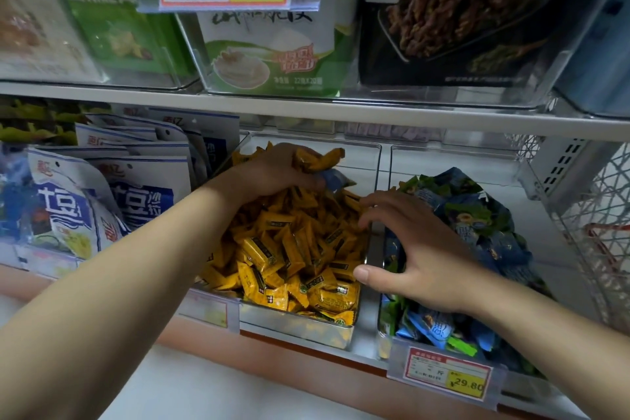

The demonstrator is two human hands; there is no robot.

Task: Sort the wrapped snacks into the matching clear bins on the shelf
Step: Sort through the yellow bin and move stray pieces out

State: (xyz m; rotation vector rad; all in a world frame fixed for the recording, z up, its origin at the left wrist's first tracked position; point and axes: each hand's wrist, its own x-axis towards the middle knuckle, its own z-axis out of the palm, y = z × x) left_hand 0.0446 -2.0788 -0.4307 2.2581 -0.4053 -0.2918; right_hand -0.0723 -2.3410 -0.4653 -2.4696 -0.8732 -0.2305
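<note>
The left hand (276, 170) gripped a handful of yellow wrapped snacks (317, 160) at the back of the middle clear bin (306, 327), with 1 blue wrapped snack (335, 179) just beside its fingers. The right hand (419, 249) lay spread wide, holding nothing, over the edge of the blue-and-green snack bin (443, 155).

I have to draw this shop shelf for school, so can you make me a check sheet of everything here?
Surface: white shelf boards, holding clear bins.
Job's things: yellow snacks fill the middle bin; blue-green snacks fill the right bin; one blue wrapper lies in the middle bin by the left hand.
Clutter: price tag in front; white-blue bags at left.
Hands: left hand grips some yellow snacks; right hand rests open, fingers spread, across both bins.
Cables: nothing seen.
Surroundings: bagged snacks above; wire basket at right.
</note>
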